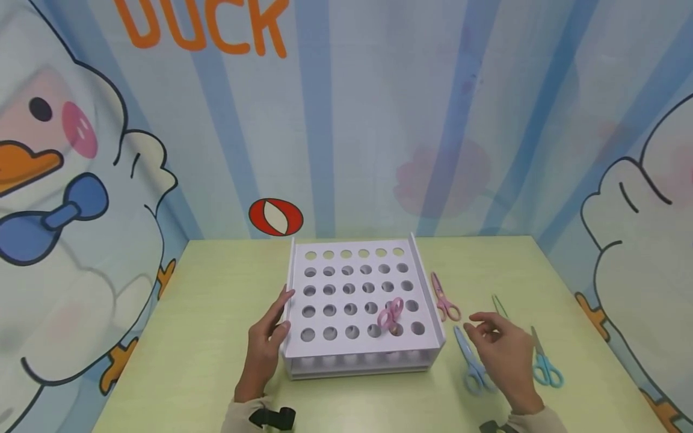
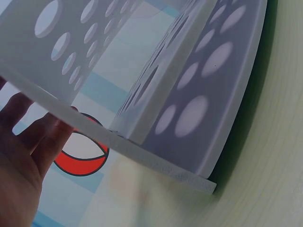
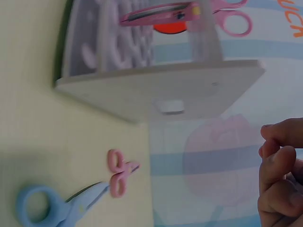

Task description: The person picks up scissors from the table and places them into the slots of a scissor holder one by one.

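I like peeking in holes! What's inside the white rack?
Pink scissors poke down into the white rack; the right wrist view shows their blades inside. From above, the rack hides those blades and parts of its own inside.

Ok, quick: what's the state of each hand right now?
Left hand: open, touching the side of the white rack.
Right hand: open, fingers loosely curled, holding nothing.

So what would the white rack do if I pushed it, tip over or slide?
Probably slide: the rack sits wide on the table. It seems stiff, since nothing sags or bends. The scissors in it might wobble, since they poke up from it.
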Demonstrator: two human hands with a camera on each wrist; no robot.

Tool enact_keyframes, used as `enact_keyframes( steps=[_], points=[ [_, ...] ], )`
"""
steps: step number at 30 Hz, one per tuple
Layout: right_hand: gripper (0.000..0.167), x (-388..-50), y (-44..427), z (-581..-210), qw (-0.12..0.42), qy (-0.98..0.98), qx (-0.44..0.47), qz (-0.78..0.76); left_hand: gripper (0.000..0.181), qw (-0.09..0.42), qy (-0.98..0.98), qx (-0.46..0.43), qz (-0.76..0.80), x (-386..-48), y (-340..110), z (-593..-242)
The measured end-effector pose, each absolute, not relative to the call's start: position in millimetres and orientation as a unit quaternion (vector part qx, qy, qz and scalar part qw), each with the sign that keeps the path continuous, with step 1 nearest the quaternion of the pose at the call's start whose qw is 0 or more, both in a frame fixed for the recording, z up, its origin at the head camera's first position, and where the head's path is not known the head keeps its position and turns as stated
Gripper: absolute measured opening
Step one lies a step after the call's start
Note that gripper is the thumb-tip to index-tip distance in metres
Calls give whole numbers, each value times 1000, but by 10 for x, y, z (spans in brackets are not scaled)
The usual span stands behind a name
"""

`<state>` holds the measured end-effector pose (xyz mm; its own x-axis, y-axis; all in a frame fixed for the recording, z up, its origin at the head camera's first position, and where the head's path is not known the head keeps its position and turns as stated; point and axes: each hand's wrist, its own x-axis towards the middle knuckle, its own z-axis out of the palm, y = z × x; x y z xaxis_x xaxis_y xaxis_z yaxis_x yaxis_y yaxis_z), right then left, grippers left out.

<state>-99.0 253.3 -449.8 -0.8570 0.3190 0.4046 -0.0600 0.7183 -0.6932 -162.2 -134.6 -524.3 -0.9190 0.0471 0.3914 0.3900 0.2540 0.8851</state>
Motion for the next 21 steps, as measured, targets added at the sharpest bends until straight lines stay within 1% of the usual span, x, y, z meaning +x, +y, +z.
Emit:
enact_keyframes(
  steps=[3, 5, 11, 16, 21],
  points=[
    [9, -1005, 2571, -4587, 260, -897, -74, 351, 55, 144, -776, -140, -598, -1622, -1344, -5239],
    [8, -1019, 2595, -4641, 250, -903, -78, 341, 55, 143, -776, -137, -599, -1618, -1343, -5233],
    [12, -1052, 2685, -4804, 182, -927, -100, 313, 55, 143, -774, -139, -601, -1615, -1346, -5237],
    [15, -1062, 2771, -4939, 141, -942, -96, 290, 54, 146, -772, -145, -602, -1624, -1342, -5241],
    [21, -1073, 2863, -5051, 80, -956, -97, 265, 54, 148, -775, -146, -597, -1621, -1344, -5228]
  ],
)
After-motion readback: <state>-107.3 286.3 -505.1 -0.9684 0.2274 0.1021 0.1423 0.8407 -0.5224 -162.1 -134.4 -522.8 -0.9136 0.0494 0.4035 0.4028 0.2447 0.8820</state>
